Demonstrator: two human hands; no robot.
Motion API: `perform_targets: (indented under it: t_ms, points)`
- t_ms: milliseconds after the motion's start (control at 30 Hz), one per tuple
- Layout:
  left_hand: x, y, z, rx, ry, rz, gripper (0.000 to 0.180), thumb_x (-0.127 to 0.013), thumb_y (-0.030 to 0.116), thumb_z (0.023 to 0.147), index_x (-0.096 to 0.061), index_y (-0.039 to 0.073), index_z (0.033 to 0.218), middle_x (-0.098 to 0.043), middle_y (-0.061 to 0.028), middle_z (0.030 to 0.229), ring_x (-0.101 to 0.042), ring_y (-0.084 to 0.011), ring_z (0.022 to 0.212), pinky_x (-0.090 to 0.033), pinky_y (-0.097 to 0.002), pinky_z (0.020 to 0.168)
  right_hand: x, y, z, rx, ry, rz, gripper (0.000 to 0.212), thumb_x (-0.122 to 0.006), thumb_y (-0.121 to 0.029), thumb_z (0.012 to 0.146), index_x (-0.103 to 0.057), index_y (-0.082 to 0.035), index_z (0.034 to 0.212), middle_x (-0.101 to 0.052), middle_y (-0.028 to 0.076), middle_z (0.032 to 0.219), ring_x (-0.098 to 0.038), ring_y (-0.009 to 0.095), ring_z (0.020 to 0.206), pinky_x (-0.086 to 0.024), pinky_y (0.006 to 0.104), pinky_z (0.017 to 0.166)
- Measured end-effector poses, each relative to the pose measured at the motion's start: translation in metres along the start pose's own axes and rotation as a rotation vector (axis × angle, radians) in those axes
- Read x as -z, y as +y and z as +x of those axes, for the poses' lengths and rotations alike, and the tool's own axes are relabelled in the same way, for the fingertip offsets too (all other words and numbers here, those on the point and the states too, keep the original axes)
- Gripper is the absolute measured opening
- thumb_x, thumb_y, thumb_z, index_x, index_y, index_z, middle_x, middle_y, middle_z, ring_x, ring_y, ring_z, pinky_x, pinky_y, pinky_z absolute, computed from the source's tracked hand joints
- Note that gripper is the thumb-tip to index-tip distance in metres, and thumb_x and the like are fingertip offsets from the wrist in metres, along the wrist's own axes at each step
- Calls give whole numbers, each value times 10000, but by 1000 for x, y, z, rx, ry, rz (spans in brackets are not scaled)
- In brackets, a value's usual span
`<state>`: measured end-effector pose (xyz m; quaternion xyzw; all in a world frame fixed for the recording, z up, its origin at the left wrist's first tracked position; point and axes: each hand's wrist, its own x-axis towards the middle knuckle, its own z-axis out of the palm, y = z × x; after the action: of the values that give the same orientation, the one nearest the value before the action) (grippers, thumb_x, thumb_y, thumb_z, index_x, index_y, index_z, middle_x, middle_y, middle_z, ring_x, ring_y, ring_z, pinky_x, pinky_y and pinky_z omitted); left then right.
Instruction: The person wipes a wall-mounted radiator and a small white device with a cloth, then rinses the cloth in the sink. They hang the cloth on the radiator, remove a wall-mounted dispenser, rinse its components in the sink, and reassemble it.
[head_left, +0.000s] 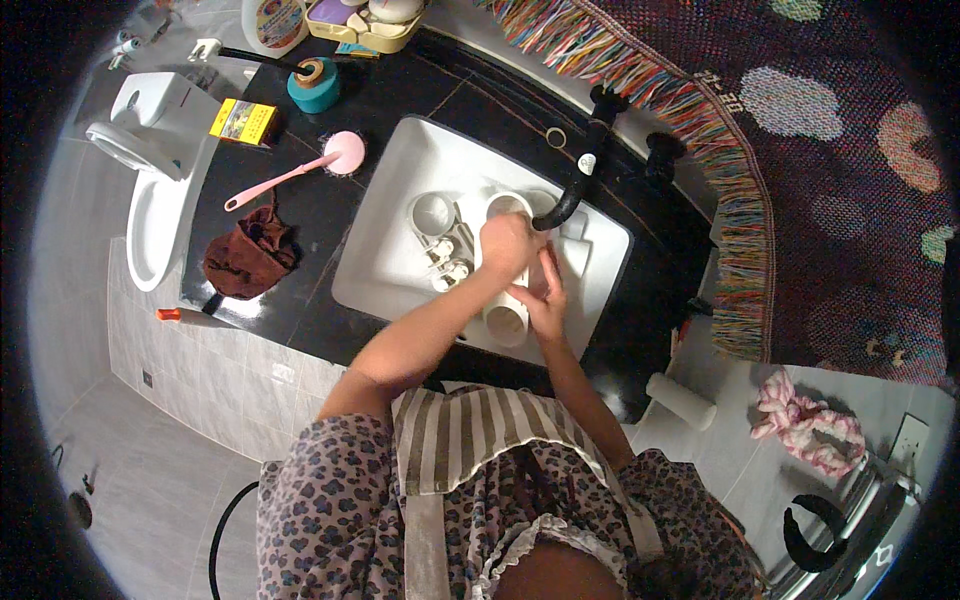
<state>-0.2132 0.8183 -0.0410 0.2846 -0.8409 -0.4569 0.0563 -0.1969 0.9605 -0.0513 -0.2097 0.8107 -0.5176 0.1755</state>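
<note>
In the white sink (385,262) stands a white plastic holder (507,325) with round cup-like openings, under the black faucet (572,198). My left hand (508,245) is closed over its upper part; its fingertips and whatever they hold are hidden. At the holder's right side, my right hand (545,297) grips it between thumb and fingers, the index finger stretched along it. Left of both hands lies another white piece with a round cup (433,214) and small fittings (450,262). A flat white piece (574,252) sits partly behind my right hand.
The black counter (325,235) holds a pink round-headed brush (345,153), a crumpled brown cloth (250,255), a yellow box (240,120) and a teal jar (315,90). A fringed woven cloth (790,190) hangs at the upper right. A white urinal (155,225) is at left.
</note>
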Motion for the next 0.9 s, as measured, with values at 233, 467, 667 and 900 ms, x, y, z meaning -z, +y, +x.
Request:
perform_targets:
  t_ms: [233,467,667,900]
  points:
    - [19,-3,-38,-483,11,245,316,-576,244,792,-575,-17,970,-632,-157,768,-617,-288,804,-460,-369,832,0,4,-16,-164,22,419,802,-697,-35,720,-253,6,1387,-338,128,1386,-331,233,1270,-305,341,1024]
    - [60,-16,-33,-867,-255,468,407,-622,239,759,-565,-13,1074,-635,-133,925,-620,-234,864,-373,-353,996,27,-1,-25,-397,-29,404,521,-641,-124,804,-453,26,1266,-551,91,1168,-505,166,1070,-385,278,932]
    - [36,16,24,-765,-895,860,652,-715,489,615,-606,63,1096,-622,-67,1017,-467,-266,1122,-340,-444,946,55,11,-41,-442,-131,118,492,-619,-161,833,-473,-6,1277,-593,76,1111,-556,172,991,-405,285,909]
    - [-9,-13,56,-519,-862,567,418,-677,315,703,-637,76,1044,-597,-77,1102,-549,-264,1038,-444,-460,832,24,88,-71,-407,16,-573,560,-586,-60,747,-443,-12,1285,-605,220,1059,-580,372,980,-450,398,860]
